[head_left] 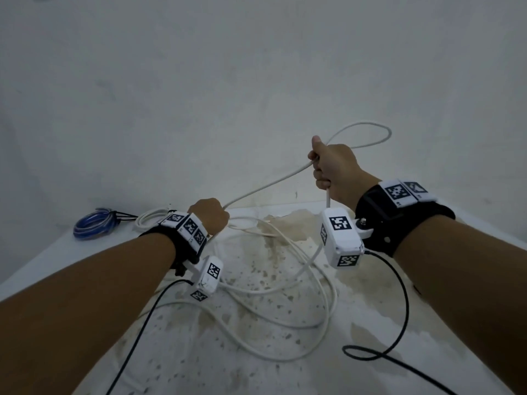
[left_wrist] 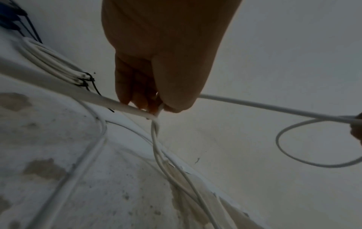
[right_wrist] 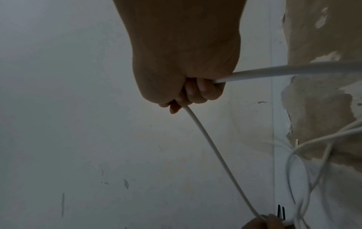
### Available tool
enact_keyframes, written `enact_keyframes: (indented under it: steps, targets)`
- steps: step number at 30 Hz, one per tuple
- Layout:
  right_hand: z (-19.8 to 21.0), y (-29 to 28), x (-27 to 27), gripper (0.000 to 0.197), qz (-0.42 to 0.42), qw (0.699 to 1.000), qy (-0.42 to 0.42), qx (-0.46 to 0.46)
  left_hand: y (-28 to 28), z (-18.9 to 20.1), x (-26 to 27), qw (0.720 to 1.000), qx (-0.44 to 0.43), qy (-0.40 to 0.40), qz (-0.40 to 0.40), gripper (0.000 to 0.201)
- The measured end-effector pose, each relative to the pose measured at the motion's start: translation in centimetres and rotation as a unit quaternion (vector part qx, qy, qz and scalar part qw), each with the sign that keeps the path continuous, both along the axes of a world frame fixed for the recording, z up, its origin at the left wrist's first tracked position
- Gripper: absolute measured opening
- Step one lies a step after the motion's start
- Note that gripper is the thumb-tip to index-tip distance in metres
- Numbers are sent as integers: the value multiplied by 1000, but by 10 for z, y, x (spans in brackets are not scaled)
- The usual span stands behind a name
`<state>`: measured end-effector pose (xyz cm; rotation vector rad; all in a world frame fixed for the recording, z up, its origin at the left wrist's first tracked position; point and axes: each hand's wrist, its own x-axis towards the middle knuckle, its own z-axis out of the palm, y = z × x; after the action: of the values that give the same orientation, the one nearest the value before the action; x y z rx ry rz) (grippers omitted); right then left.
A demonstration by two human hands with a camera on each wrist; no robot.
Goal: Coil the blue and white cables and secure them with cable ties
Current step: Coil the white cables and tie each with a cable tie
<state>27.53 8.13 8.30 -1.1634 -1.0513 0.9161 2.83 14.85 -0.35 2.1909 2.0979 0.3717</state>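
Two bare forearms reach over a stained white table [head_left: 285,374], where loose loops of the white cable [head_left: 268,183] sprawl between them and thin black leads [head_left: 399,315] trail from the wrist-worn cameras toward the near edge. The left hand [head_left: 209,215], low over the tabletop, is clenched around the white cable, its fingers [left_wrist: 125,86] curled over several strands that drop to the surface. From that fist a taut span climbs to the right hand [head_left: 335,169], raised well above the table and also closed around the cable; a free loop arcs beyond it against the wall [head_left: 256,81], and another length hangs down from its grip. Farther back at the left, near the table's far edge, a coiled blue cable [head_left: 91,223] lies bound with black cable ties [head_left: 122,215], just beside a tied white coil [head_left: 151,218] partly hidden behind the left wrist. The table meets the wall directly, leaving open room only above and toward the viewer. Both wrist views are dim, and the cable's ends cannot be made out.
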Motion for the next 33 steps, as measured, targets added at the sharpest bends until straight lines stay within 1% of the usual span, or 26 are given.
enact_keyframes:
  steps: [2, 3, 5, 7, 8, 9, 10, 11, 13, 15, 17, 19, 21, 23, 25, 26, 28, 29, 30, 31, 33]
  targets:
    - [6, 1, 0, 40, -46, 999, 14, 18, 3, 1, -1, 1000, 13, -11, 2, 31]
    - [10, 0, 1, 40, -78, 996, 19, 25, 4, 1, -2, 1000, 5, -13, 1, 29]
    - [18, -2, 6, 42, -134, 990, 28, 36, 10, -9, -5, 999, -45, -27, -10, 29]
    - [23, -2, 16, 41, -152, 987, 34, 30, 16, -19, -6, 995, -82, -52, -6, 32]
    - [21, -2, 20, 40, -143, 989, 31, 15, 17, -22, -5, 992, -90, -84, 12, 31]
    - [18, -2, 24, 38, -127, 992, 25, -6, 19, -23, -4, 987, -89, -135, 24, 30]
    - [12, -1, 27, 37, -107, 994, 17, -31, 21, -22, -3, 978, -82, -192, 24, 31]
    - [5, 0, 28, 37, -82, 995, 5, -60, 22, -18, -1, 963, -69, -261, 19, 33]
    - [-13, 3, 27, 37, -20, 991, -37, -128, 23, -3, 0, 927, -25, -374, -3, 35]
    - [-30, 6, 19, 36, 43, 975, -101, -194, 18, 20, 1, 906, 21, -420, -53, 33]
    - [-41, 8, 7, 36, 86, 957, -161, -225, 12, 46, 1, 895, 61, -420, -134, 30]
    - [-44, 8, -5, 37, 98, 948, -210, -217, 4, 74, 1, 888, 88, -399, -210, 27]
    - [-43, 9, -14, 38, 99, 940, -256, -204, -5, 104, -2, 882, 97, -377, -264, 21]
    - [-42, 10, -19, 38, 100, 928, -299, -199, -14, 132, -6, 880, 108, -354, -297, 18]
    - [-45, 12, -19, 36, 96, 915, -335, -201, -21, 157, -14, 881, 121, -353, -292, 19]
    - [-49, 13, -19, 36, 92, 913, -341, -203, -25, 168, -20, 879, 124, -367, -277, 22]
    - [-56, 13, -17, 38, 78, 918, -326, -212, -31, 181, -29, 870, 112, -413, -244, 28]
    - [-58, 12, -16, 40, 71, 920, -317, -218, -34, 184, -32, 869, 103, -425, -234, 27]
    - [-58, 10, -16, 43, 68, 921, -311, -223, -38, 184, -34, 874, 96, -419, -227, 24]
    - [-55, 7, -16, 48, 73, 920, -311, -229, -40, 181, -35, 887, 92, -396, -220, 23]
    - [-44, 0, -15, 61, 103, 907, -329, -242, -37, 167, -34, 913, 83, -349, -195, 30]
